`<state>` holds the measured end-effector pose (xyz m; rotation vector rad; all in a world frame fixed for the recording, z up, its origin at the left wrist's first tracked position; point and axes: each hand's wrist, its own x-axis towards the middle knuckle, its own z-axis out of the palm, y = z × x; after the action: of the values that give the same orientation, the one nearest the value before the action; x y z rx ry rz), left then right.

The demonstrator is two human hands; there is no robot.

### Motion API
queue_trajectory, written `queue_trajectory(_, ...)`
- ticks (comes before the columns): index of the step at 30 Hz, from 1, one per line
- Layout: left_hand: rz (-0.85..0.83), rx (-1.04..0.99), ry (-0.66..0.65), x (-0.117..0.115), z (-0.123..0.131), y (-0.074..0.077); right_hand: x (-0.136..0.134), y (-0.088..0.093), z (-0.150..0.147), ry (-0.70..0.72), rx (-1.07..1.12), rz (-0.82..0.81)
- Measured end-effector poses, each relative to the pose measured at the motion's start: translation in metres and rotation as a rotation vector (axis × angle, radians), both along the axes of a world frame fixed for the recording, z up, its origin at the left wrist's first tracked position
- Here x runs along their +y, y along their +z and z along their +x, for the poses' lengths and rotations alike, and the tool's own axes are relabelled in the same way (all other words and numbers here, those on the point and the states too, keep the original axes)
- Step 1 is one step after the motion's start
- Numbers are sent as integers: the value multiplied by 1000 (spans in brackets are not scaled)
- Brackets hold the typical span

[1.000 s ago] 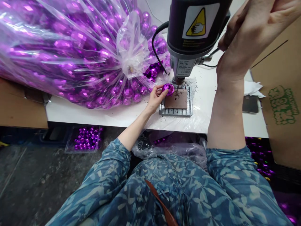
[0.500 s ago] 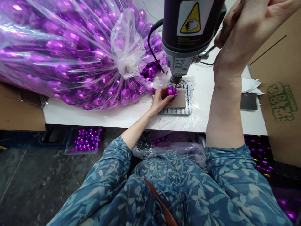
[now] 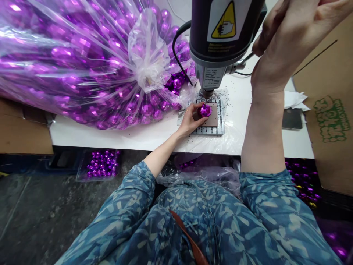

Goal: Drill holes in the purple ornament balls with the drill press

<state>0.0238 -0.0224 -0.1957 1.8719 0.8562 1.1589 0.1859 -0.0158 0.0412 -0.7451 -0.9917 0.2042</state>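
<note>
My left hand (image 3: pixel 192 118) grips a shiny purple faceted ball (image 3: pixel 205 110) between thumb and fingers, on a brown board (image 3: pixel 211 120) over a slotted metal base (image 3: pixel 221 127). Directly above the ball is the chuck (image 3: pixel 206 92) of a black drill press (image 3: pixel 227 48) with a yellow warning label. The bit appears to meet the top of the ball. At the upper right, my right hand (image 3: pixel 286 36) is raised beside the machine with its fingers curled; what they hold is hidden behind the hand and the frame edge.
A big clear bag (image 3: pixel 82 66) of purple balls fills the table's left side. Dark shavings lie around the base. A phone (image 3: pixel 292 119) and white paper (image 3: pixel 295 100) lie at right, near a cardboard box (image 3: pixel 333 147). A clear bin (image 3: pixel 100 165) of purple pieces stands below left.
My left hand has moved slightly right with the purple ball, bringing it under the drill chuck. My right hand has hardly moved.
</note>
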Motion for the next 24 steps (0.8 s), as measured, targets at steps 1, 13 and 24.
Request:
queue_trajectory(1, -3, 5, -6, 1, 0, 0, 0, 0, 0, -1, 9, -8)
queue_trajectory(13, 23, 30, 6, 4, 0, -4, -41, -45, -14, -29, 13, 208)
queue_trajectory(24, 55, 18, 3, 5, -1, -7, -37, -69, -13, -21, 17, 241)
